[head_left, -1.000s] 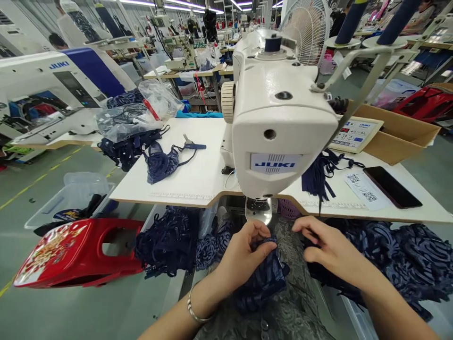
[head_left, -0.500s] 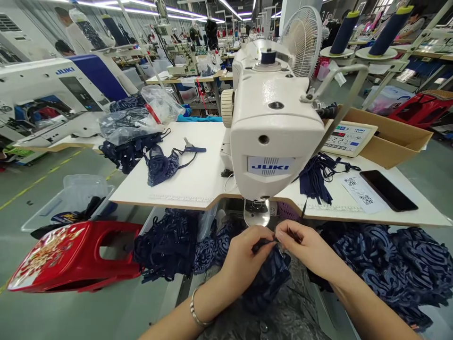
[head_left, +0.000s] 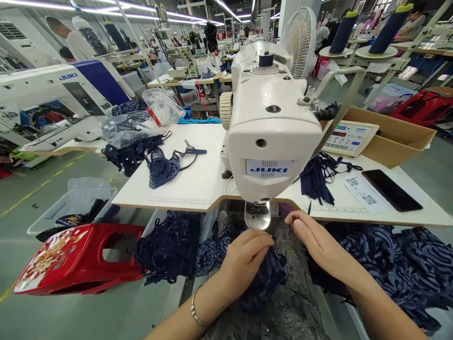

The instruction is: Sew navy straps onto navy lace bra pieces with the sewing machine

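Below the sewing machine's metal plate [head_left: 258, 218], my left hand [head_left: 244, 262] is closed in a pinch on a dark navy patterned bra [head_left: 267, 283], which hangs down over my lap. Most of the bra is hidden behind that hand. My right hand [head_left: 318, 241] is apart from it, to the right, near the table's front edge. Its fingers are curled, and a slim dark pointed tool [head_left: 310, 207] sticks up from behind them; the rest of this tool is hidden. Directly above both hands is the head of the white sewing machine [head_left: 274, 137].
On the white tabletop [head_left: 198, 184] lie another navy bra [head_left: 164, 167], navy straps [head_left: 316, 182], a paper slip [head_left: 364, 193] and a phone [head_left: 392, 190]. Navy piles [head_left: 170, 248] flank my lap, with more patterned fabric [head_left: 399, 269] at right. A red stool [head_left: 81, 257] stands left.
My right hand has parted from the left hand and moved right and slightly up, the dark tool moving with it. My left hand still pinches the bra, a little lower.
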A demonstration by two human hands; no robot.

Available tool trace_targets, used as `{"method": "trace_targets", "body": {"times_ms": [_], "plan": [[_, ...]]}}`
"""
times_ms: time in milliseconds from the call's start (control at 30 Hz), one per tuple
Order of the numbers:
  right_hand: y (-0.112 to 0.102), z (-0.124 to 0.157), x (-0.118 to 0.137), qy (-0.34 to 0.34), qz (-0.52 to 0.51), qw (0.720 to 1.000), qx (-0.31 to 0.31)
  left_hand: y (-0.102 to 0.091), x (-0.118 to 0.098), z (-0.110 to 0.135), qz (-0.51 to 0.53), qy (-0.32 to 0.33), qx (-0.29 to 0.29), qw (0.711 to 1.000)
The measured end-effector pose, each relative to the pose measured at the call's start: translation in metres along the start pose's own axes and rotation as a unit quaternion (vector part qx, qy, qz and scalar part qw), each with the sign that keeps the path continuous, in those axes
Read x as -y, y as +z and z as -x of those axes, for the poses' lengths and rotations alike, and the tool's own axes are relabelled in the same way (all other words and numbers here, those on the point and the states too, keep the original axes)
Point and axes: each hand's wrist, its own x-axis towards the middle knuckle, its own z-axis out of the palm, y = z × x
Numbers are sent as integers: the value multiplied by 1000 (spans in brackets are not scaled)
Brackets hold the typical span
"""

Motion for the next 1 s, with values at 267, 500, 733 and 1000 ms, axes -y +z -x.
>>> {"method": "trace_targets", "body": {"times_ms": [267,500,733,1000], "plan": [[-15,2,13,-49,156,976,141,-2,5,3,-87,76,35,993],[-13,-2,17,-75,190,965,164,-3,8,9,-145,95,79,982],[-15,-5,21,-78,190,959,193,-6,6,10,-155,130,100,974],[-12,-5,20,-81,202,957,192,-7,3,7,-205,139,91,965]]}}
